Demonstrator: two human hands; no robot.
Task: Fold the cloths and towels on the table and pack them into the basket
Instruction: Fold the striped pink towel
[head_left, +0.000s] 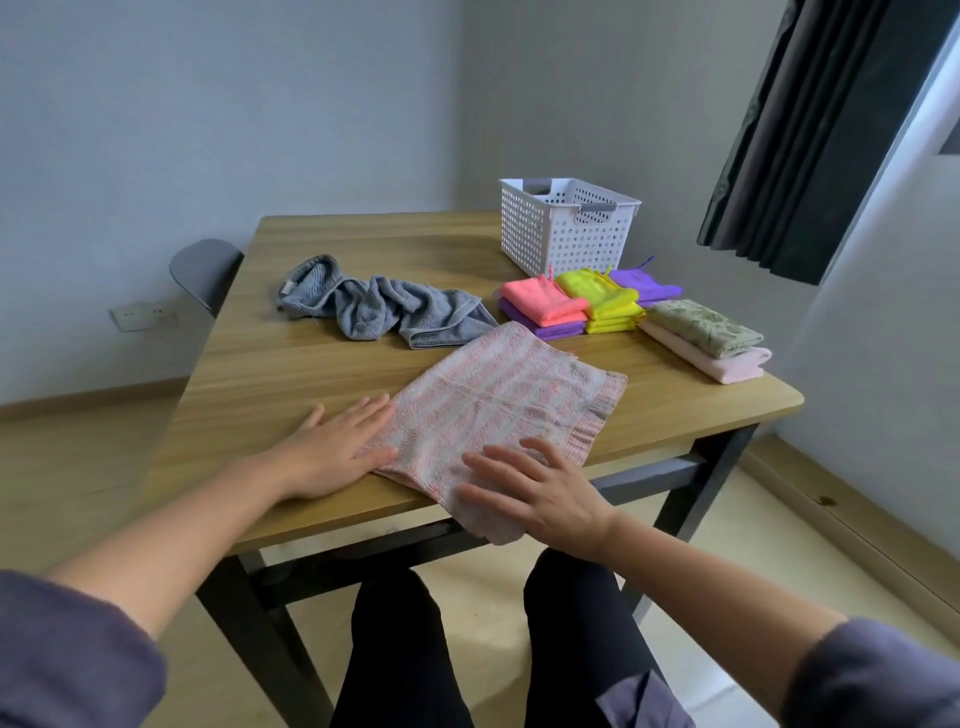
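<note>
Both the left hand (340, 447) and the right hand (535, 486) lie flat, fingers spread, on the pink striped towel (498, 410) at the bench's (322, 249) near edge (one corner overhangs), the basket (566, 223) standing at the far right corner.

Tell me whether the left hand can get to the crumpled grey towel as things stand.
Probably yes. The left hand lies flat at the edge of the pink striped cloth, holding nothing, and only bare table lies between it and the grey towel farther back. Nothing blocks a forward reach.
</note>
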